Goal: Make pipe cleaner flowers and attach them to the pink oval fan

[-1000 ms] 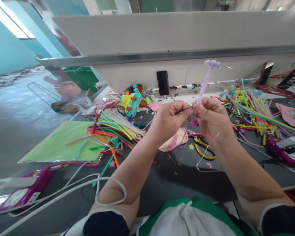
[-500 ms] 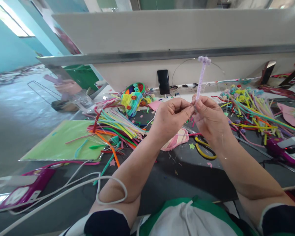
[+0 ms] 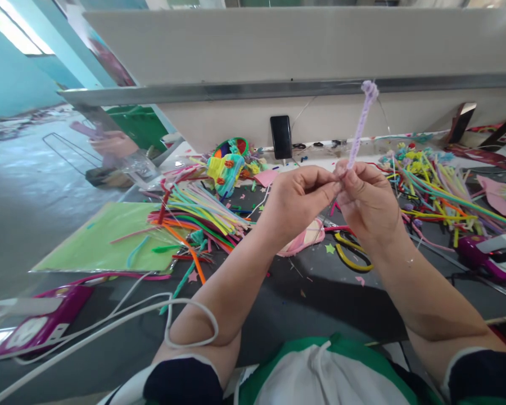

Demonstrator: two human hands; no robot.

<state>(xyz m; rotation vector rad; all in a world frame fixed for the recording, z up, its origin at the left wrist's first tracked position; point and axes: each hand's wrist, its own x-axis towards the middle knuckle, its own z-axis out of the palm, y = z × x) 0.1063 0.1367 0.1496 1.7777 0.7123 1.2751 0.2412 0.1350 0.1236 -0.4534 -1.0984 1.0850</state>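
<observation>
My left hand (image 3: pixel 301 201) and right hand (image 3: pixel 369 202) have fingers clamped at the foot of the lilac stem (image 3: pixel 360 130), above the desk (image 3: pixel 278 315). I'm apparently working that end; the next move calls for a steady pinch.

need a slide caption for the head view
Right hand holds a fuzzy lilac stem, left hand at its base, above a table strewn with colourful pipe cleaners.

Left forearm (image 3: pixel 238 287) angled far and right, right forearm (image 3: pixel 421 287) far and left; left hand (image 3: pixel 297 199), right hand (image 3: pixel 371 199) meeting, both pinching.
</observation>
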